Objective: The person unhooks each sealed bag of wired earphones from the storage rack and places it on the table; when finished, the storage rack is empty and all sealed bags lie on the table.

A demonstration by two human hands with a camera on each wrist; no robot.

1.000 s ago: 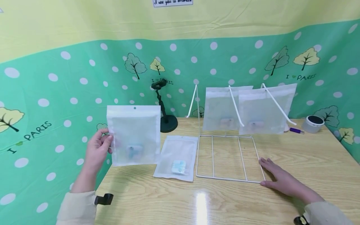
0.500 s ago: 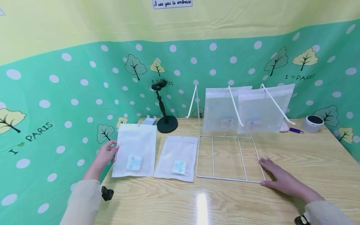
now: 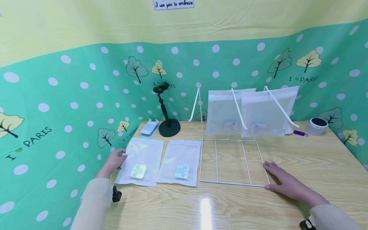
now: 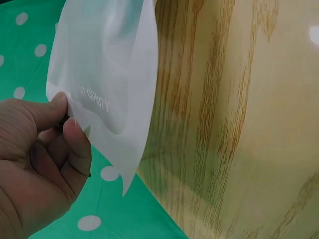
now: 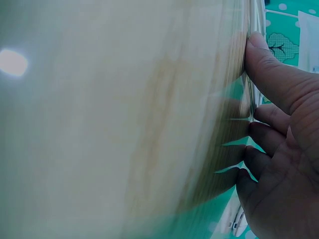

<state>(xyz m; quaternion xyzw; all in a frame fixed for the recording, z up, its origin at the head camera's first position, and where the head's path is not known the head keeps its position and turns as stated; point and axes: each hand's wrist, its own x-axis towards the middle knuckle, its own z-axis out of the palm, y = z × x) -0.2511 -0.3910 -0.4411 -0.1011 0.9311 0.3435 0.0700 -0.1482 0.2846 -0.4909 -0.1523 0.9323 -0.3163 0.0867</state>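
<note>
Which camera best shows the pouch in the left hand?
The head view: it shows nearly the whole pouch and the bluish item inside. The left wrist view shows only part, with printed lettering; the right wrist view, none I can identify.

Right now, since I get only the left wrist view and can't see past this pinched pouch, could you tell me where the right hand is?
Observer: The right hand rests at the right side of the base of the wire rack.
Operator: Is anything close beside the pinched pouch?
Observer: Yes, a second pouch lies on the table, between it and the rack.
Operator: Are any pouches hanging up?
Observer: Two, in the head view: a far pouch on the middle hook and a nearer pouch on the right hook.
</note>
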